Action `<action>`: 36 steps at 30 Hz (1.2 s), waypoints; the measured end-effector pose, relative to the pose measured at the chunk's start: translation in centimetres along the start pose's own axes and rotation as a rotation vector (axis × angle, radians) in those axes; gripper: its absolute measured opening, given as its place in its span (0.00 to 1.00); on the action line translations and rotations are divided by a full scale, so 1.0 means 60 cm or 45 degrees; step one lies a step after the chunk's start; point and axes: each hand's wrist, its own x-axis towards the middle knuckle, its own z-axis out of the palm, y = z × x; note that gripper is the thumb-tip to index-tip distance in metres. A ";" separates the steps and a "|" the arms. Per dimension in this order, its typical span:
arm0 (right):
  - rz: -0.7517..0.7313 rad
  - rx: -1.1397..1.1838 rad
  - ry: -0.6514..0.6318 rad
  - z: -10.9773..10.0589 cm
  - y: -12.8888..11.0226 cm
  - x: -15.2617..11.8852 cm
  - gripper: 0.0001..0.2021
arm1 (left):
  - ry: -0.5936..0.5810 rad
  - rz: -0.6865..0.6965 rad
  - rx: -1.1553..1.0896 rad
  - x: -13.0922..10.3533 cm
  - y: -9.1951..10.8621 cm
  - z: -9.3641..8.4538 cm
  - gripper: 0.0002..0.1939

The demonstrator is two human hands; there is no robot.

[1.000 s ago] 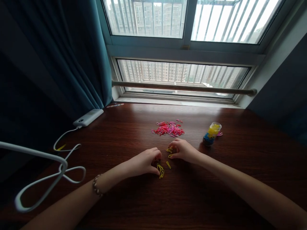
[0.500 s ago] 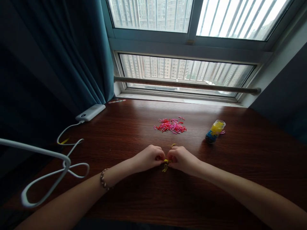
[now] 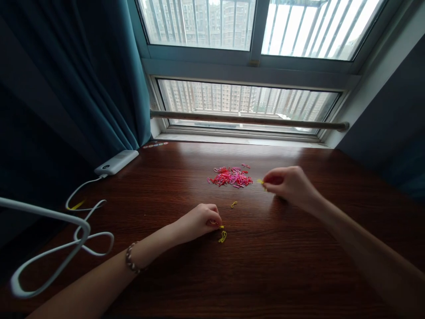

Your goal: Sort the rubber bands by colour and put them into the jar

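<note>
My left hand (image 3: 202,221) rests low over the table, thumb and fingertips pinched on a small yellow loop (image 3: 221,227). Just below those fingertips lie more thin yellow loops (image 3: 222,237), close together. Another yellow loop (image 3: 234,204) is on the wood between the two hands. Farther right, my right hand (image 3: 292,185) is closed in a pinch, with yellow bits (image 3: 260,181) showing at its fingertips. To the left of it lies a pile of small pink and red loops (image 3: 231,177). The glass jar of yellow and blue pieces is hidden, with my right hand over its earlier place.
A white power bank (image 3: 116,162) lies at the back left of the brown table (image 3: 265,257). Its white cable (image 3: 84,230) loops along the left side. A blue curtain (image 3: 109,88) hangs there, and a rail (image 3: 245,119) crosses the window behind.
My hands have moved apart. The right went up and to the right with yellow loops in its fingers, while the left stays near its spot. The view has shifted slightly.
</note>
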 end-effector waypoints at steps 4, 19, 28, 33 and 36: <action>0.238 -0.244 0.162 -0.126 0.032 0.033 0.06 | -0.004 -0.032 0.025 0.000 -0.001 0.001 0.09; 0.421 -0.479 -0.252 -0.118 0.100 0.073 0.04 | -0.047 0.015 0.185 -0.001 0.004 0.003 0.09; 0.328 -0.828 -0.129 -0.108 0.093 0.068 0.04 | -0.037 0.009 0.142 -0.002 0.000 0.007 0.09; 0.316 -0.585 -0.278 -0.118 0.099 0.067 0.06 | -0.036 0.013 0.038 0.002 -0.001 0.004 0.08; 0.330 -0.494 -0.311 -0.130 0.102 0.066 0.07 | -0.060 0.000 -0.101 0.005 -0.005 -0.001 0.07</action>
